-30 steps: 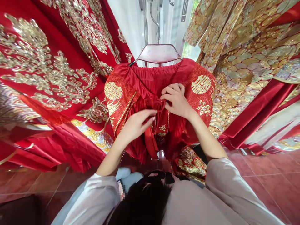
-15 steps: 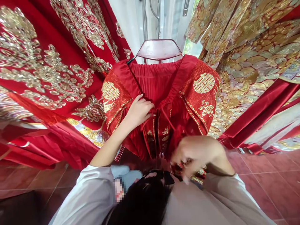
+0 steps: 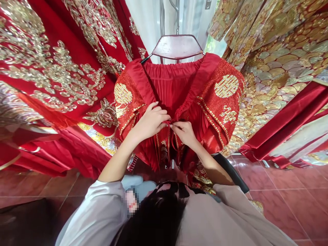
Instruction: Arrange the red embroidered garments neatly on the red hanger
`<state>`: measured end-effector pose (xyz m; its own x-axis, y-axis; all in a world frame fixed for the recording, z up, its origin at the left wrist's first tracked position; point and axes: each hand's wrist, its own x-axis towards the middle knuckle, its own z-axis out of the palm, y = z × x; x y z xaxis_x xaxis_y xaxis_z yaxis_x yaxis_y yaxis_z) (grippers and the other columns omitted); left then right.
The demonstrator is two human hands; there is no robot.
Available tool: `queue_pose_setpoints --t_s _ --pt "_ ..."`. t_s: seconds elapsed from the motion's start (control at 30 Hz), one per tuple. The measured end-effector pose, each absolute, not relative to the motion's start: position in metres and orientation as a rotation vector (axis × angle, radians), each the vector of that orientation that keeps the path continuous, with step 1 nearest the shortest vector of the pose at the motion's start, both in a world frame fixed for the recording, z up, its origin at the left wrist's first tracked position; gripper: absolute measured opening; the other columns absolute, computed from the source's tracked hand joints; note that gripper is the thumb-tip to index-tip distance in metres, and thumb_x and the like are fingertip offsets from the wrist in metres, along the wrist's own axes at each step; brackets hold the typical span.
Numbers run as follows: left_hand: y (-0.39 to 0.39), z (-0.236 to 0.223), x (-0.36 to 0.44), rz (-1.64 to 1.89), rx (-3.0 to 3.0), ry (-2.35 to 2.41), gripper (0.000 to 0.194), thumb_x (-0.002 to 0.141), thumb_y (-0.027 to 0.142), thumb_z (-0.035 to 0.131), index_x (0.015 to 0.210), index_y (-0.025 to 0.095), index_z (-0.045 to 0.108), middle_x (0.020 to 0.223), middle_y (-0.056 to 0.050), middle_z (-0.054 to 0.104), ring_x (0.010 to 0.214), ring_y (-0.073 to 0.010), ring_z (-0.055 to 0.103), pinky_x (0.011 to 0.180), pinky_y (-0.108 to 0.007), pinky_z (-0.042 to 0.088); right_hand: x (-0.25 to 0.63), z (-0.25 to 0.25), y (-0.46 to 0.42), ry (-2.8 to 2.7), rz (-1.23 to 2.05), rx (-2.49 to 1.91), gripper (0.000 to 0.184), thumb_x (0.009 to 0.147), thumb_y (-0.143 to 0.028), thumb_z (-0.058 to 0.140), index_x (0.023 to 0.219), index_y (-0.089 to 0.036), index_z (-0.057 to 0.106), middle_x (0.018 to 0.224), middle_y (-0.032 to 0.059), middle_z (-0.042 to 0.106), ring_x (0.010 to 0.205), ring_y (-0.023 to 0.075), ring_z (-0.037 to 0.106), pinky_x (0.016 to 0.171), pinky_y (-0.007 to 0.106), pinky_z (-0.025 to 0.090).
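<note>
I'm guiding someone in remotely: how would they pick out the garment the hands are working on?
Find the hanger in front of the bright window. The red garment hanging from it is the one, with the left hand and right hand pinching at its front centre. Unlike the robes beside it, it bears a round gold emblem on each side.

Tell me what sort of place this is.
Probably a dress shop or fitting room for wedding wear. A red gown hangs on a hanger, red and gold embroidered robes hang on both sides, and both hands pinch the gown's front.
</note>
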<state>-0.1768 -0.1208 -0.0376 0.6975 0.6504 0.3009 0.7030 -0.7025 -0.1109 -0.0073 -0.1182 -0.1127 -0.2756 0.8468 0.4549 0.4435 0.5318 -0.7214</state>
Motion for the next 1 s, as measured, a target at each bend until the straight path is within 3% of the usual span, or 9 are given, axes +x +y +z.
queue_pose_setpoints --t_s 0.13,0.27,0.33,0.43,0.57,0.63,0.73,0.83,1.0 --pt "-0.129 -0.036 -0.181 -0.448 -2.599 -1.051 0.021 0.084 0.013 0.048 0.091 0.019 0.067 0.077 -0.003 0.059 0.082 -0.0199 0.052 0.103 -0.047 0.033 -0.005 -0.13 -0.122 -2.13 0.495 -1.288 0.035 0.09 -0.025 0.043 0.062 -0.012 0.06 0.06 0.0018 0.057 0.056 0.0086 0.046 0.058 0.021 0.03" --pt "-0.134 -0.04 -0.193 -0.619 -2.515 -1.028 0.023 0.089 0.02 0.044 0.093 0.019 0.067 0.075 -0.003 0.057 0.078 -0.0198 0.052 0.1 -0.046 0.039 0.002 -0.168 -0.134 -2.368 0.64 -1.579 0.03 0.091 -0.018 0.042 0.073 -0.014 0.066 0.076 0.0053 0.067 0.068 0.0117 0.057 0.064 0.021 0.033" --pt "-0.137 -0.039 -0.199 -0.638 -2.571 -0.982 0.024 0.089 0.02 0.043 0.093 0.019 0.066 0.077 -0.003 0.058 0.079 -0.0194 0.053 0.102 -0.048 0.037 0.016 -0.174 -0.143 -2.406 0.677 -1.638 0.027 0.087 -0.015 0.046 0.069 -0.014 0.066 0.075 0.0063 0.067 0.067 0.0131 0.058 0.061 0.022 0.033" --pt "-0.145 -0.026 -0.205 -0.816 -2.651 -0.971 0.024 0.085 0.015 0.042 0.09 0.021 0.065 0.092 -0.004 0.061 0.091 -0.0188 0.056 0.103 -0.045 0.038 0.046 -0.145 -0.153 -2.384 0.611 -1.704 0.024 0.084 -0.016 0.05 0.064 -0.015 0.064 0.067 0.0058 0.064 0.06 0.0138 0.057 0.058 0.024 0.033" --pt "-0.142 -0.002 -0.202 -1.391 -2.107 -1.387 0.017 0.078 0.022 0.046 0.088 0.017 0.059 0.089 -0.006 0.06 0.085 -0.0193 0.058 0.082 -0.037 0.051 0.07 -0.072 -0.142 -1.827 0.015 -1.535 0.028 0.091 -0.034 0.043 0.08 -0.017 0.061 0.072 0.0049 0.062 0.061 0.0138 0.055 0.063 0.026 0.039" --pt "-0.126 0.0 -0.195 -1.367 -1.796 -1.709 0.023 0.078 0.032 0.053 0.092 0.014 0.056 0.084 -0.008 0.06 0.081 -0.0233 0.059 0.079 -0.04 0.051 0.064 -0.046 -0.124 -1.622 -0.181 -1.417 0.029 0.09 -0.041 0.044 0.089 -0.015 0.057 0.08 0.0069 0.061 0.066 0.015 0.055 0.066 0.028 0.043" --pt "-0.095 -0.009 -0.185 -1.301 -1.654 -1.902 0.037 0.074 0.04 0.062 0.098 0.014 0.051 0.096 -0.015 0.06 0.093 -0.0303 0.059 0.083 -0.043 0.048 0.046 -0.035 -0.088 -1.527 -0.339 -1.405 0.037 0.084 -0.042 0.052 0.105 -0.012 0.053 0.096 0.0135 0.059 0.085 0.0215 0.057 0.075 0.035 0.046" --pt "-0.075 -0.018 -0.192 -1.439 -1.722 -1.832 0.029 0.074 0.03 0.06 0.097 0.016 0.05 0.1 -0.015 0.059 0.095 -0.0283 0.058 0.084 -0.04 0.048 0.042 -0.037 -0.063 -1.531 -0.344 -1.445 0.031 0.086 -0.027 0.044 0.11 -0.008 0.051 0.098 0.0166 0.056 0.097 0.026 0.056 0.083 0.041 0.045" --pt "-0.078 0.0 -0.235 -1.731 -2.039 -1.893 0.008 0.074 0.021 0.052 0.078 0.015 0.051 0.075 -0.006 0.059 0.075 -0.0194 0.058 0.076 -0.039 0.051 0.07 -0.01 -0.072 -1.646 0.14 -1.383 0.027 0.085 -0.015 0.034 0.098 -0.012 0.058 0.082 0.0089 0.059 0.081 0.0182 0.059 0.078 0.035 0.049"
